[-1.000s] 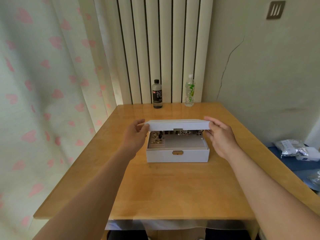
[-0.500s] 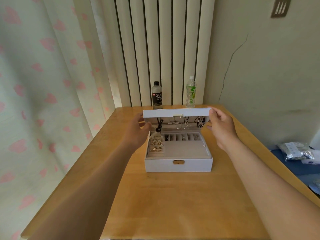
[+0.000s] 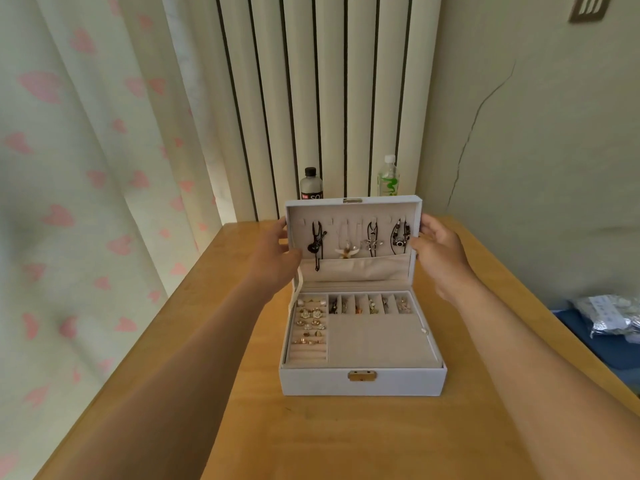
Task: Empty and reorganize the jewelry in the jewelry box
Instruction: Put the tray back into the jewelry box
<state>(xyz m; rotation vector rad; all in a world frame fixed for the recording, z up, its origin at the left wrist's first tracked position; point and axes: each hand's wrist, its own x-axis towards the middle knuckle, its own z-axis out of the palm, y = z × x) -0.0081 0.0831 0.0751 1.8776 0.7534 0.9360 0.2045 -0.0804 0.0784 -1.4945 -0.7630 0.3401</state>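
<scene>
The rectangular white jewelry box [image 3: 311, 379] is held open, its plush-lined lid [image 3: 353, 271] upright. The lid is gripped at 9 o'clock by the left hand [image 3: 273, 258], at 3 by the right hand [image 3: 440, 258].

Lid [image 3: 353, 271] hides btm of dark bottle [image 3: 311, 183] & clear bottle [image 3: 388, 176] — pcs [image 3: 372, 306] in rear compartments [image 3: 363, 301] too small to ID.

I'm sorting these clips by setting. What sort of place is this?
Most likely a room in a home, perhaps a bedroom: a curtain printed with pink hearts, a jewelry box open on a small wooden table, and a cracked plaster wall.
</scene>
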